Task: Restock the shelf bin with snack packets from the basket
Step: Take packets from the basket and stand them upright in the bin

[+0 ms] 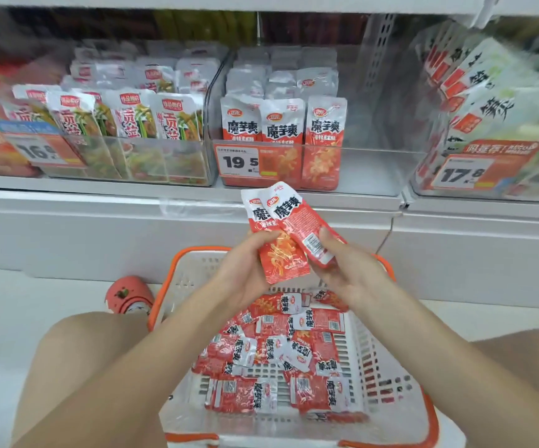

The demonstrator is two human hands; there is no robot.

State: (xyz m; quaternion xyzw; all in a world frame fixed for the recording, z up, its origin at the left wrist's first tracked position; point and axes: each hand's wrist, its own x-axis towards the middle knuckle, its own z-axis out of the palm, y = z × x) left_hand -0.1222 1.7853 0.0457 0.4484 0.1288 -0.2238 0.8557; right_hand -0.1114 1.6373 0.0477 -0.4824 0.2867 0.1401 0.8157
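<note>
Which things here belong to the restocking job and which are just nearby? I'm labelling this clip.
Part of the job:
left hand and right hand, both gripping red konjac snack packets
orange-rimmed basket with more packets
clear shelf bin tagged 19.5

Just nearby:
green vegetable snack bin
bin tagged 17.8
red slipper

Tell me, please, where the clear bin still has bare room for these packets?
Free: the bin's right part, between the upright red packets and its right wall. Crowded: its left side, and the neighbouring green-packet bin.
</note>
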